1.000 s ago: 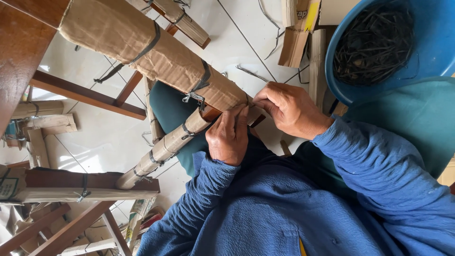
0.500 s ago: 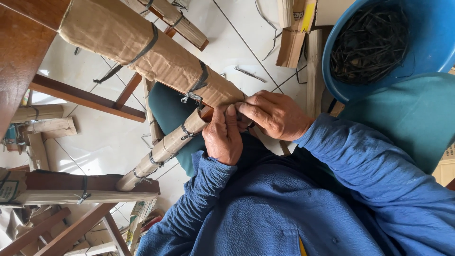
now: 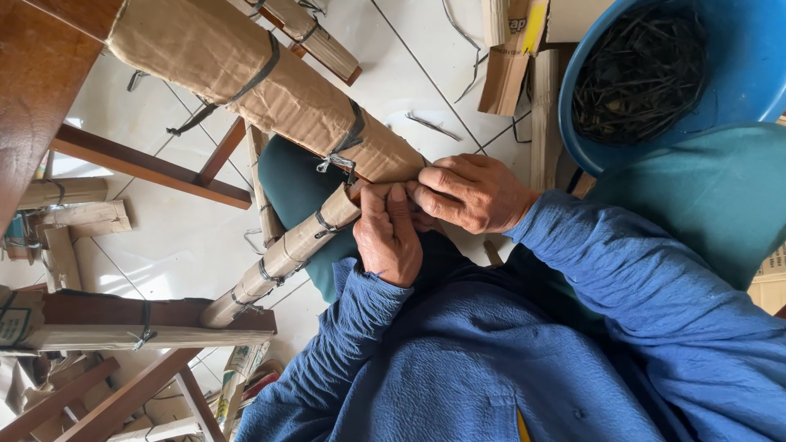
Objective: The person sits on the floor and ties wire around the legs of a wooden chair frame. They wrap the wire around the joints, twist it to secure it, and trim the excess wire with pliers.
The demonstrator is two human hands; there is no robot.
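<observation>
Both hands have drawn closer together, the left hand [image 3: 389,237] and right hand [image 3: 471,192] now pinching the brown cardboard-wrapped wooden furniture leg [image 3: 282,254] where it meets the wider wrapped piece [image 3: 262,90].

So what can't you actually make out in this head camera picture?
- Head view: the spot where the cardboard-wrapped leg meets the wider wrapped piece; the left hand and right hand cover it.
- Anything pinched in the fingertips: hidden by the hands.
- The blue tub: cut off by the top and right edges.
- The dark strips inside: too small to tell apart.
</observation>
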